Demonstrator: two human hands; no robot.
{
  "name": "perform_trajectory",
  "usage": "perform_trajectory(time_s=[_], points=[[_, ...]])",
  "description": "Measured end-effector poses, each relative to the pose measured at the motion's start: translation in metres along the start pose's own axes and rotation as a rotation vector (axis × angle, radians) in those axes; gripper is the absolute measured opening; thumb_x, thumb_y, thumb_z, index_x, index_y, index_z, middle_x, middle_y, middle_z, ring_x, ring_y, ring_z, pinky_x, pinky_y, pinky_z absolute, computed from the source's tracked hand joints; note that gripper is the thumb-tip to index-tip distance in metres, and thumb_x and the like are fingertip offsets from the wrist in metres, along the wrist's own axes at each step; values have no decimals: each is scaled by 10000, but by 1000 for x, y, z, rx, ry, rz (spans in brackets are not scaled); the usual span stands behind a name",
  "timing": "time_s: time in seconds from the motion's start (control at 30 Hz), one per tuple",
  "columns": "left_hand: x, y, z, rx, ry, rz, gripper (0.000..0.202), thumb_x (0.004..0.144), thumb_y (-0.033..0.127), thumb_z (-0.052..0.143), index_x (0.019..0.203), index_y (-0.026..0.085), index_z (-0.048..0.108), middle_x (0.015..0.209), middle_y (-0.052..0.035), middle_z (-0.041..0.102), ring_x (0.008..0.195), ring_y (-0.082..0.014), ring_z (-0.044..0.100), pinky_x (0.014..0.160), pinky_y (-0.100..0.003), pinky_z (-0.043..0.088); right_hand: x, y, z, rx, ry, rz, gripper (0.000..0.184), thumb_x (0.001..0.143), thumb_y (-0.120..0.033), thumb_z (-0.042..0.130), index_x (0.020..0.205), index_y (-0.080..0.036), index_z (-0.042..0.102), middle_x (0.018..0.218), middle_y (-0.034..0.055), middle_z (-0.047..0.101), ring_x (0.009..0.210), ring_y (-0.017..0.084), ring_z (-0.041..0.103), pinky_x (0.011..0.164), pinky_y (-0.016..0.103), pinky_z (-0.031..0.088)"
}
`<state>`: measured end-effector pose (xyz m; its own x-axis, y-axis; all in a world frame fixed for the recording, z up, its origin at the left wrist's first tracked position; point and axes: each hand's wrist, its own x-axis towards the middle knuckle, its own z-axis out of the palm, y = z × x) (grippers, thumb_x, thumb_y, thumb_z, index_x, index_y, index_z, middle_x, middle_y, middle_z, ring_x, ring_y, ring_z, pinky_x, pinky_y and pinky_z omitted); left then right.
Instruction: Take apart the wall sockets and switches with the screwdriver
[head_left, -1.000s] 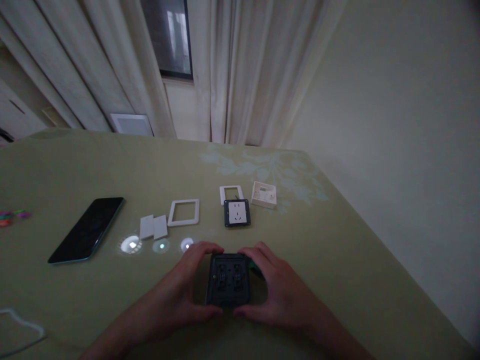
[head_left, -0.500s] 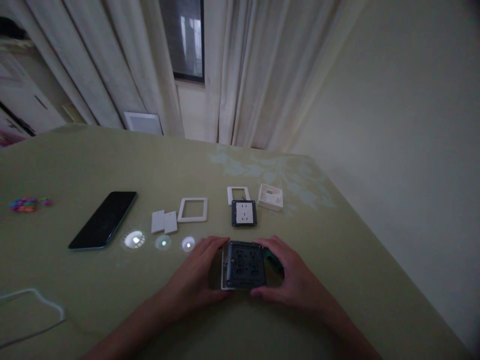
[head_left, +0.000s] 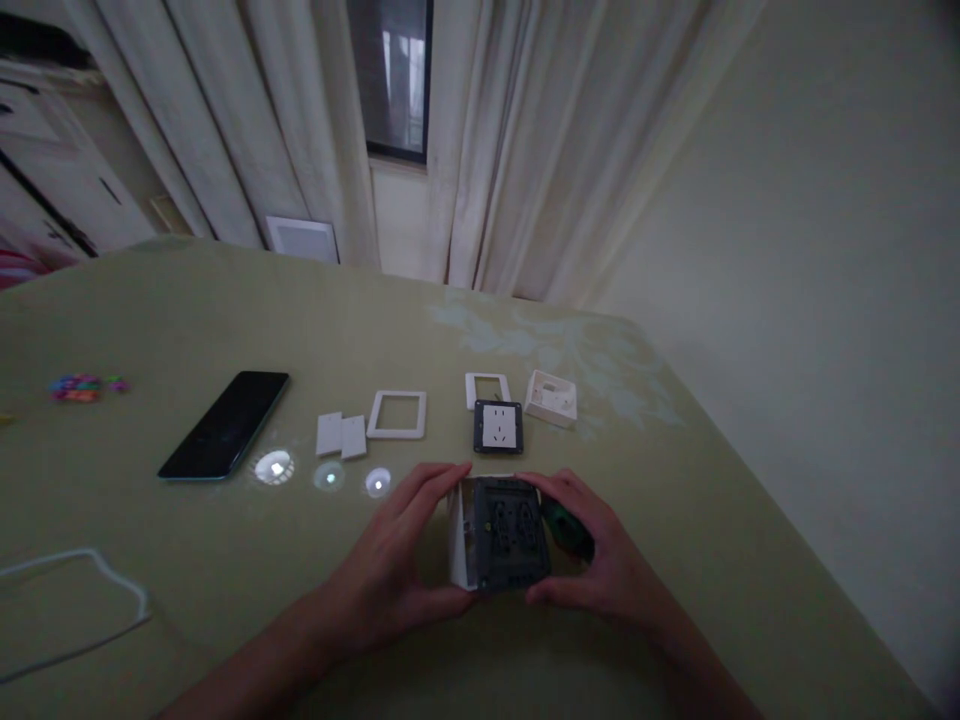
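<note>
My left hand point(head_left: 397, 555) is closed on the white mounting box point(head_left: 457, 545), its thumb at the lower edge and fingers at the top. My right hand point(head_left: 592, 550) grips a black switch module point(head_left: 512, 540) by its top and bottom edges. The module's dark back, with moulded slots, faces me, and the white box stands tilted against its left side. Tucked in my right palm is a dark green handle point(head_left: 568, 528), perhaps a screwdriver's; its far end is hidden. Beyond my hands lies a socket module point(head_left: 498, 426) with a white face and dark rim.
Behind the socket are a small white frame point(head_left: 470, 391) and another white mounting box point(head_left: 553, 398). Further left lie a larger white frame point(head_left: 397, 414), two white cover plates point(head_left: 328, 434), a black phone point(head_left: 225, 425), colourful small pieces point(head_left: 76, 388) and a white cable point(head_left: 112, 575).
Both hands and the held parts have turned slightly and shifted right in view. A wider gap now shows between the white box and the black module. The camera view has swung a little left.
</note>
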<state>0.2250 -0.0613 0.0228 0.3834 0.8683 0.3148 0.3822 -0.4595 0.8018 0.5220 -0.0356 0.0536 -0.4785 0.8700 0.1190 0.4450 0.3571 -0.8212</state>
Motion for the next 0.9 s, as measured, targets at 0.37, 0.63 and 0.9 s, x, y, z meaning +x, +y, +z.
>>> perform_trajectory(time_s=[0.37, 0.63, 0.9], points=[[-3, 8, 0, 40, 36, 29, 1124, 794, 284, 948, 1684, 406, 274, 1591, -112, 516, 1441, -364, 577, 1192, -552, 541, -2, 2, -2, -45, 17, -36, 993, 711, -715, 944, 1561, -345, 587, 1330, 104, 673, 1252, 341, 670, 1112, 486, 534], [-5, 8, -1, 32, 16, 28, 1111, 813, 292, 941, 1690, 410, 269, 1603, -110, 512, 1467, -368, 557, 1209, -553, 528, -2, -2, -1, -44, 18, -31, 988, 714, -692, 954, 1561, -328, 598, 1290, 102, 670, 1207, 324, 681, 1090, 454, 548], [-7, 7, 0, 49, 30, 42, 1107, 816, 307, 939, 1695, 410, 274, 1613, -118, 528, 1477, -390, 558, 1186, -568, 550, -3, -2, 0, -55, 38, -34, 975, 716, -697, 950, 1553, -334, 604, 1278, 98, 676, 1197, 324, 692, 1060, 442, 569]])
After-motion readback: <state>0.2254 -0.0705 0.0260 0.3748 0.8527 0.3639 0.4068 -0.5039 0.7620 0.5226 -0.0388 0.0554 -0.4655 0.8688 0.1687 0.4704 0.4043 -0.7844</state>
